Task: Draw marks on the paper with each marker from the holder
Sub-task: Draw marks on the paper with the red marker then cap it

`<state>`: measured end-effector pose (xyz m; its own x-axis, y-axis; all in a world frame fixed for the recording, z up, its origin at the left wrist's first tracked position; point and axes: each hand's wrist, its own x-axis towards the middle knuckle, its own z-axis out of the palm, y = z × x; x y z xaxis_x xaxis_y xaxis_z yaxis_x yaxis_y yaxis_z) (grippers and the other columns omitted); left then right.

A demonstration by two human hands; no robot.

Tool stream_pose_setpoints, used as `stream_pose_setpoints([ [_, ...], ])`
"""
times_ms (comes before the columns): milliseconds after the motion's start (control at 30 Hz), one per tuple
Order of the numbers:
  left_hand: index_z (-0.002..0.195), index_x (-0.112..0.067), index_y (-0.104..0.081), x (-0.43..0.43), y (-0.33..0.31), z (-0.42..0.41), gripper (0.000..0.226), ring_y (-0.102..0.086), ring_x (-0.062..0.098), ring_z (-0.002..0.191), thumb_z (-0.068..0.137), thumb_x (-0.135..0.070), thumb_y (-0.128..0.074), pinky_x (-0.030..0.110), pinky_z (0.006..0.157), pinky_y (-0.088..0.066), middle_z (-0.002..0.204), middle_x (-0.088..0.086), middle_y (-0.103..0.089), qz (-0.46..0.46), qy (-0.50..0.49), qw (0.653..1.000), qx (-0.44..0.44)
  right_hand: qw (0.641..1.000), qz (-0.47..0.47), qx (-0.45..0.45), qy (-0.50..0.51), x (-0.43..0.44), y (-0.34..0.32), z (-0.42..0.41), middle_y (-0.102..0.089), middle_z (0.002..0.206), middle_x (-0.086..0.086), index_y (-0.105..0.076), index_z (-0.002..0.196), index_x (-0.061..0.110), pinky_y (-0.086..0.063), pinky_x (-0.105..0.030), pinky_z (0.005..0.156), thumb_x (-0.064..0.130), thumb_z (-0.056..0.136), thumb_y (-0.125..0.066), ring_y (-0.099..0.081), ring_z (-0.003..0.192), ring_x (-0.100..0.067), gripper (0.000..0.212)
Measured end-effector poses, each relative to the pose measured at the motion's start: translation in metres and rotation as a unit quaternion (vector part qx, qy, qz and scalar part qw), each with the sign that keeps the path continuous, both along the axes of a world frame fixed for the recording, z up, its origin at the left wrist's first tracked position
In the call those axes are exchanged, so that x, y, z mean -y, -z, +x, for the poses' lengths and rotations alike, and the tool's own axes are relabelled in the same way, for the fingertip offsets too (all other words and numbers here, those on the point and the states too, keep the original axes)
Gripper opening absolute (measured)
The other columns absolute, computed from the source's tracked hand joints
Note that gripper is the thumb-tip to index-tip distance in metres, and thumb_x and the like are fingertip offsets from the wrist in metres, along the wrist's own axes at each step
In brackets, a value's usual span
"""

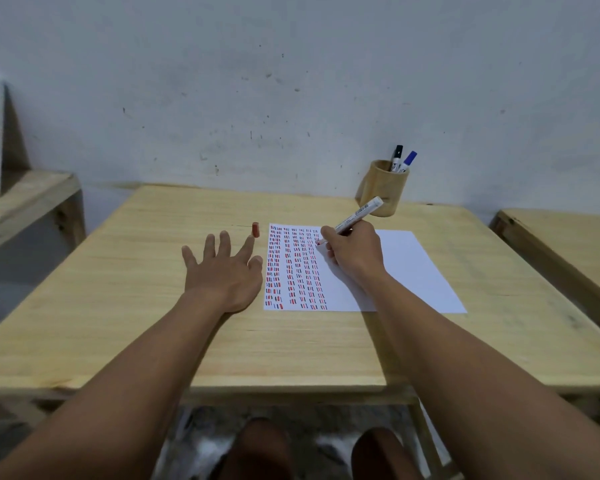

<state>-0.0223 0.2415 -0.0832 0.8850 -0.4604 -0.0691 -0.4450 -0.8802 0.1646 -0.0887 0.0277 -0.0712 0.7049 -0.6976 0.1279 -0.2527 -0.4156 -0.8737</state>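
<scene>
A pale wooden table (118, 289) stands with its far edge against a scuffed grey-white wall (291, 81). On the right half of the surface lies a white rectangular sheet of paper (406, 271), its near edge roughly level with the middle of the table. The left part of the sheet is filled with columns of short red, blue and black dashes (293, 268); the right part is bare.

The right hand (354, 252) rests on the paper near its far edge, fingers closed round a white-barrelled marker with a red tip (355, 216). The tip touches the sheet at the top of the rightmost column of dashes, and the barrel slants up and away toward the far right corner.

The left hand (222, 271) lies just beside the paper's left edge, fingers spread wide and holding nothing. Just beyond its forefinger a small red marker cap (255, 229) stands upright on the wood, beside the paper's far left corner; whether the fingertip touches it cannot be told.

Near the far right corner of the table sits a round light-wood holder (383, 192). Two capped markers lean in it: a black-capped marker (397, 155) and a blue-capped marker (407, 161).
</scene>
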Motion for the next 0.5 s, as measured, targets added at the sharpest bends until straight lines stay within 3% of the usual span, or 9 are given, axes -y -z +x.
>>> stream_pose_setpoints([
  [333, 0.157, -0.041, 0.003, -0.0006, 0.0033, 0.0014, 0.062, 0.014, 0.029, 0.153, 0.097, -0.054, -0.005, 0.061, 0.118, 0.012, 0.168, 0.005, 0.009, -0.004, -0.002, 1.0, 0.005, 1.0, -0.008, -0.008, -0.008, 0.0001, 0.0003, 0.0021, -0.077, 0.08, -0.006, -0.074, 0.085, 0.004, -0.055, -0.032, 0.067, 0.031, 0.087, -0.069, -0.074, 0.078, -0.022, 0.028],
  [500, 0.157, -0.04, 0.001, 0.0007, 0.0037, 0.0015, 0.062, 0.012, 0.03, 0.153, 0.097, -0.054, -0.006, 0.061, 0.118, 0.01, 0.168, 0.005, 0.008, -0.004, -0.003, 1.0, 0.009, 1.0, -0.001, -0.013, -0.006, 0.0015, -0.0004, 0.001, -0.076, 0.078, -0.006, -0.072, 0.083, 0.004, -0.045, -0.026, 0.056, 0.028, 0.085, -0.069, -0.071, 0.074, -0.021, 0.024],
])
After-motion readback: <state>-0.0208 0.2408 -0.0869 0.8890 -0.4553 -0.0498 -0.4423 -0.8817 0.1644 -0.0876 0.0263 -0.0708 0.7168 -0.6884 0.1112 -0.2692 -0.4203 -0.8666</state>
